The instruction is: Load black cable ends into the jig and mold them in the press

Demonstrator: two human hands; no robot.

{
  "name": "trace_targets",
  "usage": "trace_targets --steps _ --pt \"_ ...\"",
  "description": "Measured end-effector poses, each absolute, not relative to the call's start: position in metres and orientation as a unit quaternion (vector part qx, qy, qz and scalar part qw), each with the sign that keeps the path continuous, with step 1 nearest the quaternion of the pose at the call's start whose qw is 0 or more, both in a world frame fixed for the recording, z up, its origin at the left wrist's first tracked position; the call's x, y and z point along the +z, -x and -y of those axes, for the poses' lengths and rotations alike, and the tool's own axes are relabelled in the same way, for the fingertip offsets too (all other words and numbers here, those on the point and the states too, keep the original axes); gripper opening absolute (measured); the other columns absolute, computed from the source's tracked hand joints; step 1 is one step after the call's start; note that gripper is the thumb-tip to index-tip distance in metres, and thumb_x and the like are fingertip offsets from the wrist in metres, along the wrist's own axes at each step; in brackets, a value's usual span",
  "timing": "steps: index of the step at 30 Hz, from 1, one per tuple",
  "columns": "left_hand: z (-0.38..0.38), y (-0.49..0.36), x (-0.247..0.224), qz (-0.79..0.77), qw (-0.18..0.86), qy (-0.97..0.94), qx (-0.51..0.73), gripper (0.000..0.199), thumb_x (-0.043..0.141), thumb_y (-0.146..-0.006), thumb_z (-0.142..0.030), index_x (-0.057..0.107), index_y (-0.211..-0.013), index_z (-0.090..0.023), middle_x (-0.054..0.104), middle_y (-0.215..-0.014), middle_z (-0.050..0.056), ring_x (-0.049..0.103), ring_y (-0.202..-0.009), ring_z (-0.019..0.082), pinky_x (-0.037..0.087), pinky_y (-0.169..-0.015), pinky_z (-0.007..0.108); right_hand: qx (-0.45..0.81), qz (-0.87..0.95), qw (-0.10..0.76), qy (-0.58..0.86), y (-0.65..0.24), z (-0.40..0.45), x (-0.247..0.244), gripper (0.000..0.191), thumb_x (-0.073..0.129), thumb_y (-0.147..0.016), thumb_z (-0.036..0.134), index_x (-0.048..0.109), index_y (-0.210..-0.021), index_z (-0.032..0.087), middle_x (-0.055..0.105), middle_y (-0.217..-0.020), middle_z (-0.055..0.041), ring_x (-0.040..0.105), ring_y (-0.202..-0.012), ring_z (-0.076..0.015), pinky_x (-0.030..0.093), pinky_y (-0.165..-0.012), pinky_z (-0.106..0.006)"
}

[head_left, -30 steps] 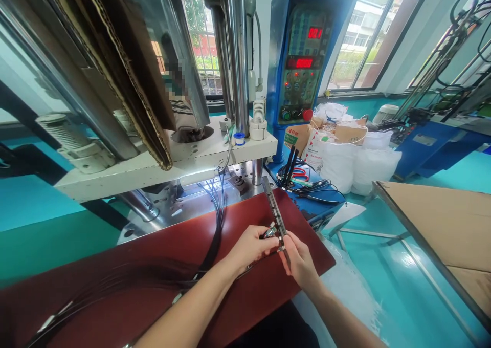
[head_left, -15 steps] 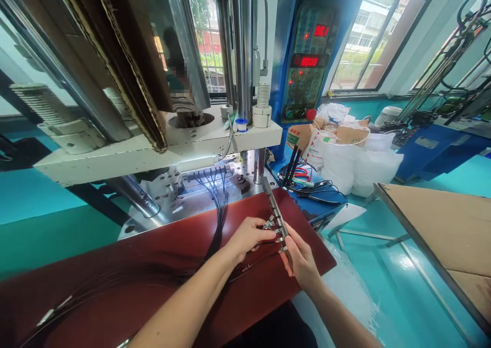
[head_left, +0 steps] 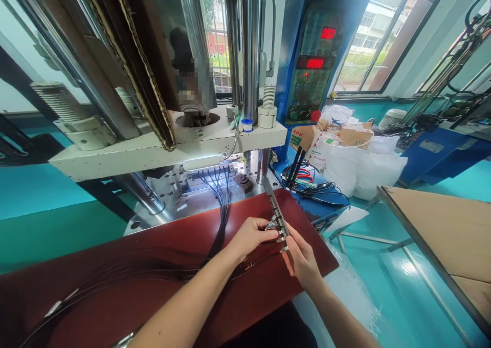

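A narrow metal bar point(head_left: 275, 202) with slots along its side is tilted over the red-brown board. My right hand point(head_left: 303, 258) is closed around its near end, thumb on top. My left hand point(head_left: 249, 236) is closed in a pinch on a cable connector point(head_left: 273, 223) against the bar's left side. More metal connector ends point(head_left: 284, 239) sit in the bar close to my right thumb. Black cable trails from under my left fingers, partly hidden by the hand. A bundle of black cables point(head_left: 219, 230) runs from the lit mould in the press onto the board.
The red-brown board point(head_left: 153, 248) lies before the press, whose white plate point(head_left: 215, 143) hangs above the mould. A blue control box point(head_left: 307, 56) stands behind. Cables and red-handled scissors point(head_left: 306, 175) lie on a blue surface at right. White sacks point(head_left: 345, 169) and a cardboard-topped table point(head_left: 437, 220) stand further right.
The whole view has shifted slightly, with the press now further right. Both hands keep hold near the bar, with only a small shift of my left fingers. The upper red display reads differently.
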State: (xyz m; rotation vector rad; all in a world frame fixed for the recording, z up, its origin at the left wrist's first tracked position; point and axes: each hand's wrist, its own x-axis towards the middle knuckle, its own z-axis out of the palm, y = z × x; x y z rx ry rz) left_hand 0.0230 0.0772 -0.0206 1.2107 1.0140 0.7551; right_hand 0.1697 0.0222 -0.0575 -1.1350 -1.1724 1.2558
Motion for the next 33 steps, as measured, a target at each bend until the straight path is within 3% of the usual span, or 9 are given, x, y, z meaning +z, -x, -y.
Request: trace_targets --steps 11,17,21,25,33 --pt "-0.085 -0.002 -0.006 -0.392 0.733 -0.451 0.326 0.034 0.067 -0.06 -0.039 0.059 -0.078 -0.011 0.056 -0.058 0.0 0.044 -0.048 0.006 0.025 -0.043 0.018 0.541 0.476 0.527 0.451 -0.177 -0.022 -0.066 0.05 0.043 -0.088 0.043 0.04 -0.129 0.015 0.041 -0.04 0.0078 0.031 -0.03 -0.0041 0.024 -0.029 -0.013" --pt "-0.082 -0.017 -0.015 -0.471 0.627 -0.524 0.332 0.022 0.059 -0.064 -0.035 0.047 -0.061 -0.016 0.052 -0.048 -0.003 0.038 -0.04 0.006 0.02 -0.04 0.019 0.541 0.473 0.525 0.456 -0.175 -0.02 -0.063 0.053 0.044 -0.087 0.044 0.041 -0.129 0.012 0.039 -0.037 0.0082 0.031 -0.03 -0.0049 0.023 -0.028 -0.014" --pt "-0.079 -0.02 -0.017 -0.494 0.496 -0.617 0.358 0.018 0.055 -0.067 -0.031 0.052 -0.061 -0.014 0.051 -0.055 -0.003 0.043 -0.051 0.009 0.029 -0.05 0.02 0.54 0.467 0.525 0.464 -0.174 -0.019 -0.059 0.055 0.045 -0.085 0.044 0.04 -0.129 0.011 0.039 -0.037 0.0079 0.031 -0.03 -0.0052 0.024 -0.028 -0.014" --pt "-0.076 -0.019 -0.015 -0.513 0.404 -0.675 0.343 0.02 0.052 -0.07 -0.032 0.055 -0.061 -0.014 0.052 -0.058 -0.002 0.045 -0.058 0.011 0.03 -0.056 0.022 0.544 0.466 0.519 0.466 -0.174 -0.02 -0.059 0.059 0.046 -0.084 0.047 0.04 -0.13 0.012 0.04 -0.037 0.0076 0.031 -0.03 -0.0057 0.025 -0.028 -0.015" --pt "-0.08 -0.027 -0.02 -0.514 0.514 -0.613 0.31 0.024 0.049 -0.068 -0.035 0.052 -0.056 -0.015 0.04 -0.046 -0.006 0.033 -0.046 0.008 0.024 -0.048 0.022 0.552 0.463 0.523 0.455 -0.175 -0.021 -0.063 0.055 0.048 -0.083 0.046 0.043 -0.128 0.014 0.041 -0.04 0.0074 0.032 -0.03 -0.0048 0.024 -0.027 -0.014"
